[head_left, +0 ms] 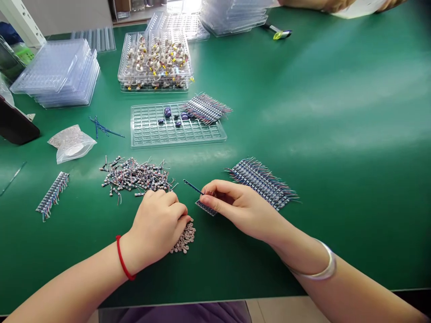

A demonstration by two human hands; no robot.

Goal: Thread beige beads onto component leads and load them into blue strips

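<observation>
My left hand [160, 224], with a red cord at the wrist, rests curled on the green table [336, 134], over a small heap of pale ring cores [185, 240]; whether it grips any is hidden. My right hand [237, 204], wearing a silver bangle, pinches a thin blue wire piece [192, 186] and sits on a short strip of taped components [206, 208]. A loose pile of wired components [134, 176] lies just beyond my left hand. A larger taped strip bundle [264, 181] lies right behind my right hand.
A clear grid tray [151, 132] with a few dark blue cores and another strip bundle [206, 107] sits mid-table. Behind are filled trays [155, 60], empty tray stacks [59, 74], a plastic bag [71, 142], a small strip [53, 194] and another person's arm [336, 4].
</observation>
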